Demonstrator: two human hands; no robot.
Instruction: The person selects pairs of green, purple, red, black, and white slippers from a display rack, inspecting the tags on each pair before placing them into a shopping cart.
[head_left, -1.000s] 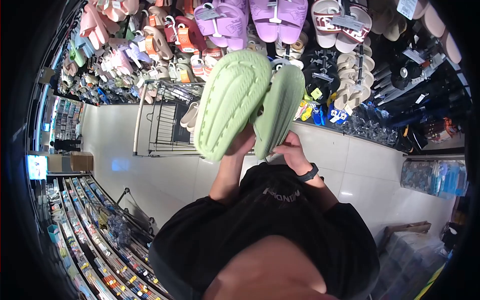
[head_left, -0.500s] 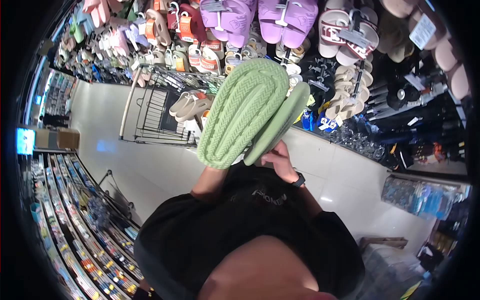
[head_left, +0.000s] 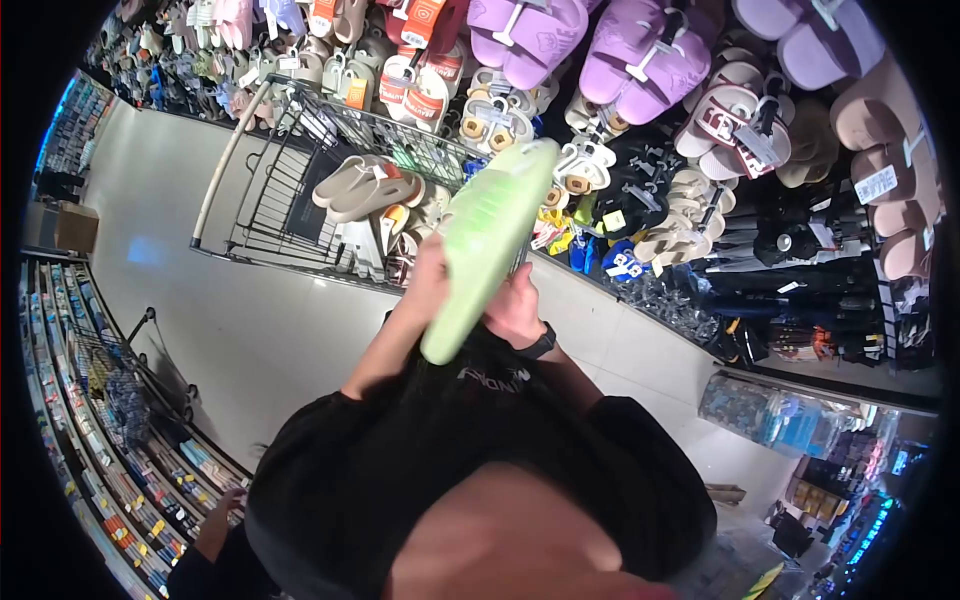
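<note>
A pale green slipper pair [head_left: 492, 245] stands tilted in front of my chest, seen mostly edge-on and slightly blurred. My left hand [head_left: 428, 282] grips it from the left, with its fingertips partly hidden by the slipper. On the other side, my right hand [head_left: 515, 308], with a dark watch at the wrist, has curled fingers against the slippers' lower right edge. Beyond them is a wire shopping cart [head_left: 262, 262] containing beige clogs [head_left: 368, 192] and other footwear.
Racks of hanging footwear, including purple slides [head_left: 650, 62], line the far side. Folded umbrellas [head_left: 800, 245] hang at right. Stocked shelves [head_left: 110, 450] and a second cart [head_left: 120, 390] stand left. Another person's hand [head_left: 222, 515] shows at lower left.
The green slippers have turned from showing their broad woven-pattern face to nearly edge-on. My left hand, mostly hidden before, now shows on their left side. The view has shifted, bringing more of the cart in.
</note>
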